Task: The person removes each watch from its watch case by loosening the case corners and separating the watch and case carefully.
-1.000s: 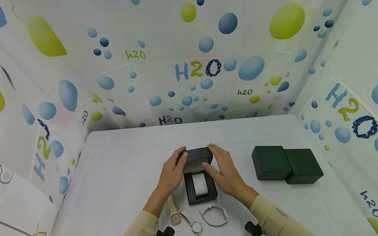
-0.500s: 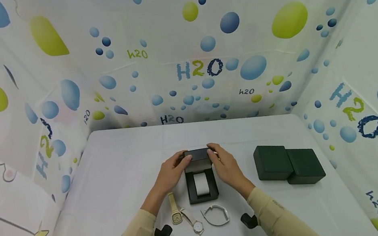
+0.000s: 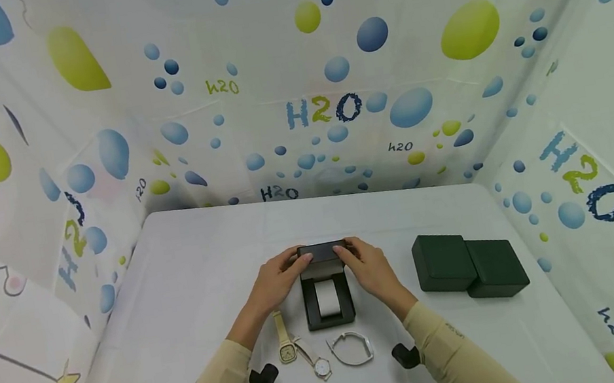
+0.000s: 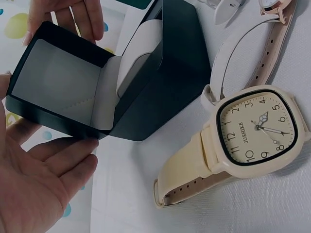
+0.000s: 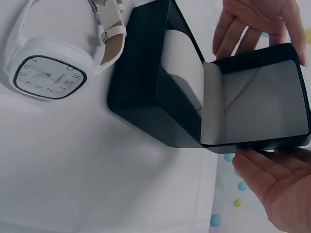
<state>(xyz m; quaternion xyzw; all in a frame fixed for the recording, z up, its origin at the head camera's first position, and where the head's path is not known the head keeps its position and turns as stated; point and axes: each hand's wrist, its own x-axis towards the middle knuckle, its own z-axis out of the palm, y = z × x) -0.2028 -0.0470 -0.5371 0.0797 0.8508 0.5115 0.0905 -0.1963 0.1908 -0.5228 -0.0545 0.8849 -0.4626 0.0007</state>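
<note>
A dark watch box (image 3: pixel 311 313) sits upright on the table with its lid (image 3: pixel 323 252) swung back. Inside is a white cushion (image 3: pixel 327 298), and the lid has a pale grey lining (image 4: pixel 56 80). My left hand (image 3: pixel 275 283) holds the lid's left side, thumb on its edge, fingers behind it. On the opposite side my right hand (image 3: pixel 372 271) grips the lid in the same way. Close to the box's near side lie a cream square-faced watch (image 4: pixel 257 131), a small round-faced watch (image 3: pixel 321 368) with a pale strap, and a white watch (image 5: pixel 51 70) on its side.
Two dark green boxes (image 3: pixel 442 262) stand against each other on the right of the white table (image 3: pixel 191 255). Behind and beside the table hang white curtains (image 3: pixel 249 41) printed with blue and green spots.
My right thumb has moved from inside the opening up to the lid's edge. The lid leans slightly farther back. The watches and green boxes stay put.
</note>
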